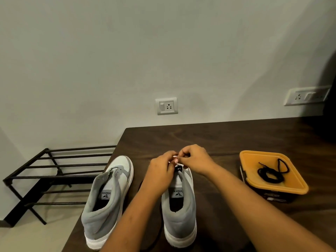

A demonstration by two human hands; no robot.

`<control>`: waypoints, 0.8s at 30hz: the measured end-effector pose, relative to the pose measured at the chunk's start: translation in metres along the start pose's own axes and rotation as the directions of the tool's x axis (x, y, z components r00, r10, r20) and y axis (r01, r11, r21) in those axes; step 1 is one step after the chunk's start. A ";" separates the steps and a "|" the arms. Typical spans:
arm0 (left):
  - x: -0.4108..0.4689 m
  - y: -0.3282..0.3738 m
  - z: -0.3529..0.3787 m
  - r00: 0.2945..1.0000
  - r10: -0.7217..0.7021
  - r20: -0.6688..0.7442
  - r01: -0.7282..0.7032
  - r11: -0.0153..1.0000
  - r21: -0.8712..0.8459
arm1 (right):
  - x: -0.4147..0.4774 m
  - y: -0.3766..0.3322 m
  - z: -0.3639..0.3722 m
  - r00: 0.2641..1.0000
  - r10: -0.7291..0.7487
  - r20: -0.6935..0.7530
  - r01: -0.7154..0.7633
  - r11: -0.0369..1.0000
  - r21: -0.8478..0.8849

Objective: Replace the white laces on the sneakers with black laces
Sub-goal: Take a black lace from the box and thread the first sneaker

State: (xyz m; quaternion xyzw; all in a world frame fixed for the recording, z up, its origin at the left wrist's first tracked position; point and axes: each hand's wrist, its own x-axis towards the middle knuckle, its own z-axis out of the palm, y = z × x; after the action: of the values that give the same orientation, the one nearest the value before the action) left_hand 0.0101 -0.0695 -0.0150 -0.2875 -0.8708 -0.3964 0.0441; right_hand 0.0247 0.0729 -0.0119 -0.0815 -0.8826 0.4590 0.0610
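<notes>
While two shoes stand side by side on the table (pixel 227 139), heels near the person, both hands meet over the front of the right shoe (pixel 180 215). The left hand (pixel 160 170) and the right hand (pixel 197 160) have their fingers curled in tight, and they pinch a black lace (pixel 179 168) at the lowest holes. The left shoe (pixel 109 193) has no lace. A spare lace (pixel 271 176), also black, lies coiled on an orange tub (pixel 254 166) off to the right.
</notes>
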 end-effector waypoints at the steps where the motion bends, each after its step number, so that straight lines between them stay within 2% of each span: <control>1: 0.001 0.000 0.004 1.000 -0.001 -0.010 0.001 1.000 0.008 | 0.000 0.002 0.000 0.999 0.040 -0.001 -0.040 0.999 0.013; 4: 0.004 -0.003 0.006 0.997 -0.062 0.041 0.062 0.998 0.009 | -0.002 0.008 0.002 0.983 0.172 0.067 -0.178 0.979 0.102; 7: 0.003 -0.008 0.007 0.997 -0.063 0.038 0.058 0.991 0.122 | -0.002 0.008 0.001 0.971 0.233 0.044 -0.237 0.959 0.156; 8: 0.001 -0.008 0.008 0.997 -0.068 0.020 0.063 0.982 0.177 | -0.003 0.008 0.000 0.969 0.240 0.055 -0.244 0.964 0.104; 11: -0.003 -0.008 0.008 0.997 -0.078 0.011 0.069 0.926 0.372 | -0.012 0.004 0.001 0.927 0.302 0.222 -0.286 0.953 -0.102; 13: -0.005 -0.008 0.011 0.997 -0.069 0.042 0.043 0.897 0.440 | -0.015 0.004 0.004 0.909 0.337 0.245 -0.316 0.941 -0.124; 18: -0.008 -0.007 0.017 0.995 -0.102 0.009 0.086 0.883 0.462 | -0.013 0.009 0.007 0.900 0.394 0.186 -0.410 0.910 0.059; 24: -0.010 -0.003 0.027 0.991 -0.131 -0.011 0.123 0.894 0.432 | -0.011 0.020 0.001 0.866 0.427 0.262 -0.478 0.861 0.177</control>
State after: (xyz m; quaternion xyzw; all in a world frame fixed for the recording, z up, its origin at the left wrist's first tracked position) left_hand 0.0208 -0.0560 -0.0386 -0.2165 -0.9542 -0.1933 0.0727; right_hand 0.0366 0.0812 -0.0289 -0.2299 -0.7788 0.5678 -0.1348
